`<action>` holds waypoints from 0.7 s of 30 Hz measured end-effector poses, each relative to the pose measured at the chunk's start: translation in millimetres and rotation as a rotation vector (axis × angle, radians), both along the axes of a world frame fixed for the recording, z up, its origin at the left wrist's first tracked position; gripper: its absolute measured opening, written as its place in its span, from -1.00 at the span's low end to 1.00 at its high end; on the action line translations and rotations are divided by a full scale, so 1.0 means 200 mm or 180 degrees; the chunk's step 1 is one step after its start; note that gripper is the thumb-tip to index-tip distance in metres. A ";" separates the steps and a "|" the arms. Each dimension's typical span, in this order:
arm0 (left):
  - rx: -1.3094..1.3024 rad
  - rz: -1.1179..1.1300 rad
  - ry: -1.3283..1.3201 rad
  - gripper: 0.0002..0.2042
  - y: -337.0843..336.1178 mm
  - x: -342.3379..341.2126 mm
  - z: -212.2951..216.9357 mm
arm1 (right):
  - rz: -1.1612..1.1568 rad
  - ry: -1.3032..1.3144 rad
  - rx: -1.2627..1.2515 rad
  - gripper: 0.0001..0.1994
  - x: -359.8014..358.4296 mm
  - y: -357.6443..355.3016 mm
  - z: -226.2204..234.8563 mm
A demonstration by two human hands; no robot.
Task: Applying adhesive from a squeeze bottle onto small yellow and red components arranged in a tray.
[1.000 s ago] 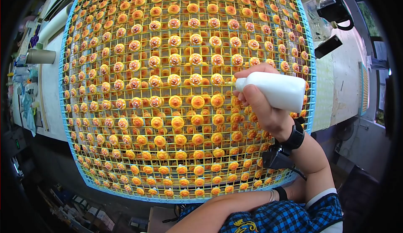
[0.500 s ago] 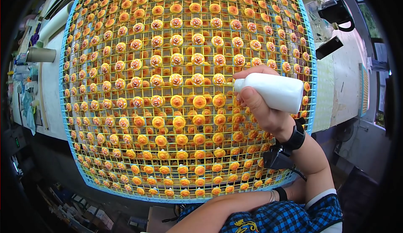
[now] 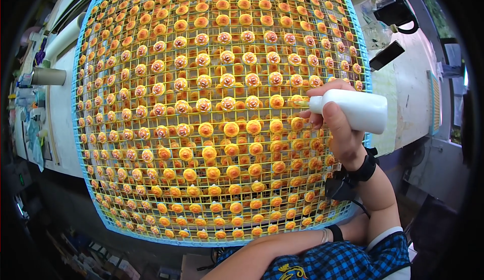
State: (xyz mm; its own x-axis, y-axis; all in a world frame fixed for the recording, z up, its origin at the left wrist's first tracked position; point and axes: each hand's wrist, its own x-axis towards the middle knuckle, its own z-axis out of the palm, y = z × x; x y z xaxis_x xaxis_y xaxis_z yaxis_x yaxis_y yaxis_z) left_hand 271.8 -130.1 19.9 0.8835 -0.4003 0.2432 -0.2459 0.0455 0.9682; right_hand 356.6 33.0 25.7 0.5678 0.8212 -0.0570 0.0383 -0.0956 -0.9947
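Observation:
My right hand [image 3: 339,121] is closed around a white squeeze bottle [image 3: 360,111], held nearly level with its narrow nozzle pointing left. The nozzle tip lies close beside a small yellow-orange rosette [image 3: 276,101]; whether it touches cannot be told. Many such rosettes sit in rows on a yellow wire grid. To the left in that row, a rosette [image 3: 252,102] carries white petal-like lines, as do those in the rows just above. Plain orange rosettes [image 3: 253,127] fill the rows below. My left forearm [image 3: 282,244] crosses low; the left hand [image 3: 354,228] is mostly hidden behind my right arm.
A light blue edge [image 3: 79,103] frames the grid, and more rosettes show beneath it. At right are a dark phone-like slab [image 3: 387,56], a clear container [image 3: 377,34] and a black-handled jug [image 3: 396,15]. A beige cylinder [image 3: 48,76] stands on the left table.
My right hand and the bottle have moved right, from a white-lined rosette to the neighbouring one in the same row. The whole view has shifted slightly. The left forearm stays about the same.

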 end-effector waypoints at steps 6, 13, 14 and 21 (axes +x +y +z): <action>-0.0067 -0.0338 0.0209 -0.83 0.06 0.02 0.04 | 0.0092 0.0032 -0.0055 -0.81 0.01 0.00 -0.05; -0.0309 0.0114 0.0338 -0.86 -0.09 0.00 -0.04 | 0.0133 -0.0028 -0.0182 -0.79 -0.02 0.03 -0.07; -0.0312 0.0117 0.0345 -0.86 -0.11 -0.01 -0.05 | 0.0115 -0.0024 -0.0066 -0.79 -0.02 0.03 -0.08; -0.0397 -0.0131 0.0667 -0.85 -0.06 0.00 -0.03 | 0.0173 -0.0275 -0.0224 -0.82 -0.02 0.03 -0.07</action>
State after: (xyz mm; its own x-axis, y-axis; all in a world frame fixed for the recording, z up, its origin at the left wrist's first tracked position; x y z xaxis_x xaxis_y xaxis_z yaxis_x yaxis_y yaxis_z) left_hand 272.3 -141.7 14.5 0.9034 -0.4154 0.1063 -0.0359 0.1737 0.9841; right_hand 353.5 39.8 12.2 0.5278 0.8466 -0.0685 0.1305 -0.1605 -0.9784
